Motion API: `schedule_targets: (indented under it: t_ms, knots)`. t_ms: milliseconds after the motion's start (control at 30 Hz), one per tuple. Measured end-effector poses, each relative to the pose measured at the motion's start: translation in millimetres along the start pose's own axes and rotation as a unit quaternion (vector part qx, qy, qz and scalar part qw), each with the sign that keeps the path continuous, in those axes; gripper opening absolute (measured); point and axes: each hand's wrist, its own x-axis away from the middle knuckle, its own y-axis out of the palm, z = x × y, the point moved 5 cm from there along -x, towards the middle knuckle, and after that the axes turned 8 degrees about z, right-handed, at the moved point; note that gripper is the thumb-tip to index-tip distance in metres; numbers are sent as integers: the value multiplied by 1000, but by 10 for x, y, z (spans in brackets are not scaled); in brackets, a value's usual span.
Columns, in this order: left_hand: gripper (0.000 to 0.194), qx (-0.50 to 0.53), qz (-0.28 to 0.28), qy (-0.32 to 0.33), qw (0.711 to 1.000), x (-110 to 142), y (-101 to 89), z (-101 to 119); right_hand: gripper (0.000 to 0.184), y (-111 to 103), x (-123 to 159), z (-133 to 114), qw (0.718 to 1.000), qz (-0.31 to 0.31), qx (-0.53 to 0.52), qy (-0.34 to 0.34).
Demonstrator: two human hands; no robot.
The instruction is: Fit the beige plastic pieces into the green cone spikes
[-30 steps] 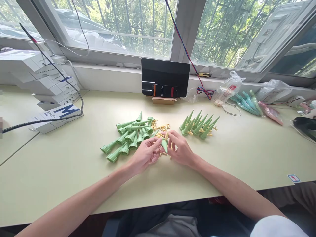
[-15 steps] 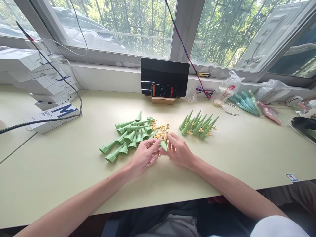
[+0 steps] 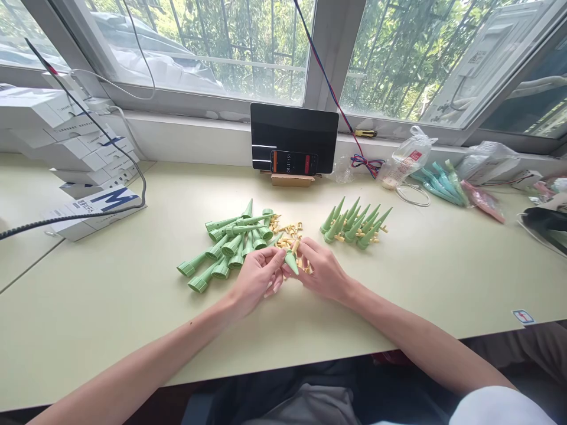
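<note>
Between my hands is a green plastic watering spike (image 3: 291, 262), its tip toward me, with a yellow valve piece (image 3: 295, 247) sticking up at its far end. My left hand (image 3: 262, 273) pinches the spike's left side between thumb and fingers. My right hand (image 3: 322, 267) has its fingers closed round the yellow piece and the spike's right side. Just beyond my fingers lies a heap of small yellow valve pieces (image 3: 290, 229), partly hidden by my hands. To the left, loose green spikes (image 3: 230, 248) lie piled on their sides.
Right of my hands, several green spikes (image 3: 357, 223) with yellow pieces stand upright in rows. A phone (image 3: 294, 162) leans on a black tablet (image 3: 295, 130) at the back. White boxes (image 3: 84, 147) are stacked left, with a black cable (image 3: 88, 217) across them. Plastic bags (image 3: 407, 159) lie back right.
Both hands keep their grip on the spike and yellow piece. The spike's tip has swung slightly left, and the view has shifted a little. The upright rows and the pile look the same.
</note>
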Motion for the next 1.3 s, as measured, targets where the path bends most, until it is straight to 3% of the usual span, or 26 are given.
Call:
schedule_targets:
  t_ms: [600,1300]
  knots:
    - [31,-99,61,122,986,-16,-107,47,25,-29,-23,-74,999,9,50,-13]
    - [18,-187,110,205,954,-20,-180,119,20,-4,-11,-86,997,-21,68,-25]
